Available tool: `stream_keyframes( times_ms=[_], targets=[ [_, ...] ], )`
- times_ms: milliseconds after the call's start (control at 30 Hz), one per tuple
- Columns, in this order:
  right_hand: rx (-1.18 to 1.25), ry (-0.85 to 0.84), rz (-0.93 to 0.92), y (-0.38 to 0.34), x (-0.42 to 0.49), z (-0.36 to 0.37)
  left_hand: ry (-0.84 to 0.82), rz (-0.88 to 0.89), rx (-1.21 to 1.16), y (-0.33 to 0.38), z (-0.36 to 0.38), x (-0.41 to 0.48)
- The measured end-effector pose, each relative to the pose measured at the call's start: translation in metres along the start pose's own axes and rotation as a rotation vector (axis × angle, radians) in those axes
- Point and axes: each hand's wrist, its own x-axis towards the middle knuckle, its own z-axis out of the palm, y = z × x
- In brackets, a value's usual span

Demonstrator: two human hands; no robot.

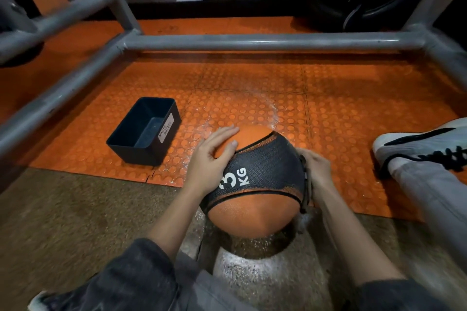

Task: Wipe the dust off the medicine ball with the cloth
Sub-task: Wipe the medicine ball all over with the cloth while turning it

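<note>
The medicine ball [255,184] sits on the floor [75,209] at the near edge of the orange studded mat [252,83], half over the mat and half over the brown speckled floor, between the person's forearms. It is orange with a broad black textured band that reads "3 KG" in white.

The left hand [209,159] lies spread on the ball's upper left, palm down, fingers straight across the orange panel and thumb on the edge of the black band. The right hand [317,166] is on the ball's right side, fingers bent over a dark cloth [306,184] and holding it against the ball; only a thin edge of the cloth shows.

White dust [252,267] speckles the floor just below the ball.

Toward the mat's left side, well apart from the ball, stands an open black bin [145,131] with a white label [165,129] reading "WASTE BASKET". A grey tubular frame [252,41] crosses the mat's far edge. A white shoe [417,144] with black laces rests at the mat's right edge.
</note>
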Motion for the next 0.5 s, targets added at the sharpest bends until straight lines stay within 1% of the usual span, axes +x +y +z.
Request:
stream_keyframes(
  times_ms=[33, 100, 133, 200, 233, 300, 367, 433, 500],
  targets=[
    [-0.025, 0.025, -0.041, -0.002, -0.003, 0.002, 0.001, -0.006, 0.004, 0.000, 0.001, -0.001],
    [-0.080, 0.074, -0.205, -0.016, -0.016, 0.012, 0.010, -0.017, 0.014, 0.000, 0.003, 0.000],
    [-0.150, 0.107, -0.319, -0.023, -0.026, 0.019, 0.010, -0.022, 0.016, 0.001, 0.004, 0.002],
    [-0.396, 0.178, -0.555, -0.032, -0.049, 0.033, 0.006, -0.021, 0.006, 0.000, 0.003, 0.004],
    [-0.469, 0.197, -0.660, -0.034, -0.061, 0.037, 0.006, -0.008, -0.007, -0.003, 0.002, 0.004],
    [-0.457, 0.187, -0.769, -0.035, -0.070, 0.039, 0.012, 0.027, -0.039, -0.010, -0.004, 0.002],
    [-0.358, 0.131, -0.742, -0.030, -0.061, 0.035, 0.013, 0.034, -0.067, -0.014, -0.007, 0.000],
    [-0.248, 0.061, -0.612, -0.028, -0.044, 0.030, 0.012, 0.021, -0.068, -0.011, -0.007, 0.000],
    [-0.188, 0.051, -0.500, -0.032, -0.036, 0.023, 0.009, -0.008, -0.045, -0.004, -0.002, 0.002]
  ],
)
